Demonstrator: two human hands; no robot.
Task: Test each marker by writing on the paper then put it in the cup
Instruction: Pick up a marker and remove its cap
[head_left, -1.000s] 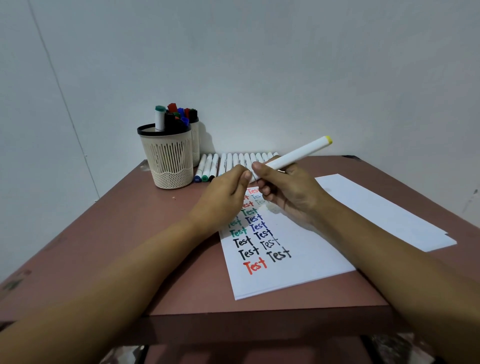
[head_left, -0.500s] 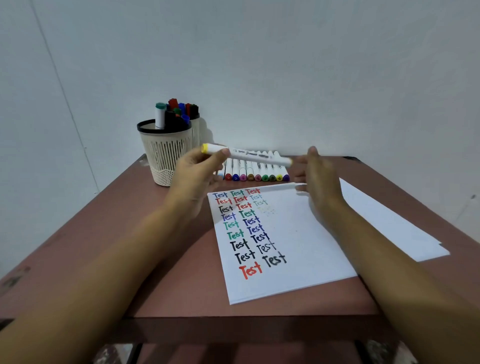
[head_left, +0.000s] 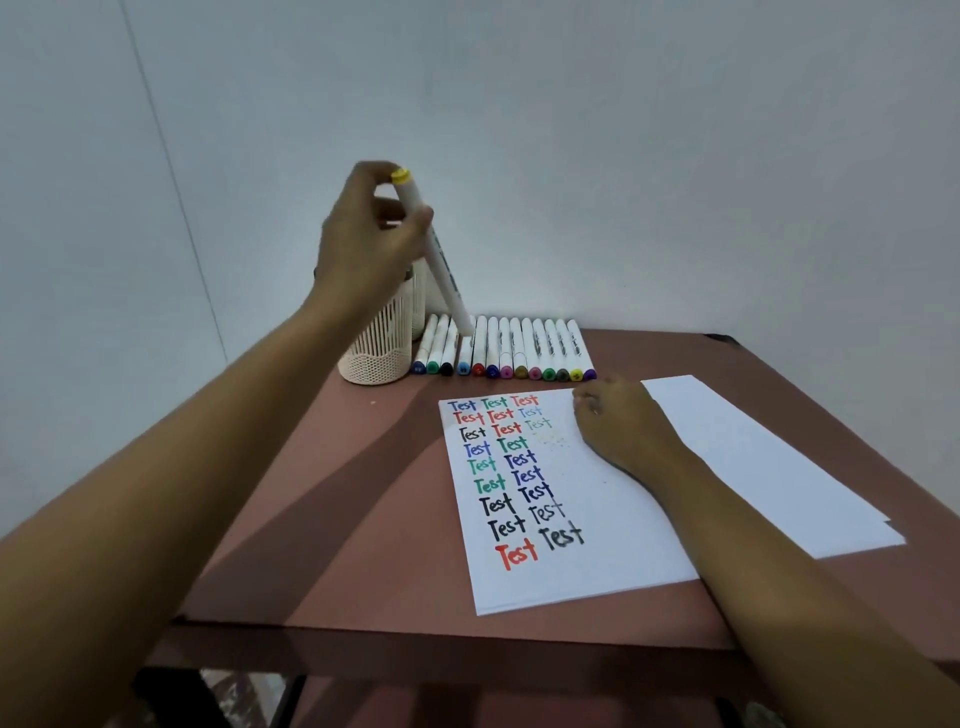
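Brown surface (head_left: 363, 519). Left hand (head_left: 363, 244) pinching marker (head_left: 441, 270), steeply tilted above cup (head_left: 374, 348), lower end right of it. Right hand (head_left: 618, 421) relaxed on paper (head_left: 597, 519).

Reddish-brown table (head_left: 337, 519). At back left, standing upright, a cream lattice cup (head_left: 371, 348); just right of it, capped markers (head_left: 524, 348) laid side by side in a row. Nearer the front, 2 white sheets: a lettered sheet (head_left: 597, 545), and a blank sheet (head_left: 753, 457) to its right.
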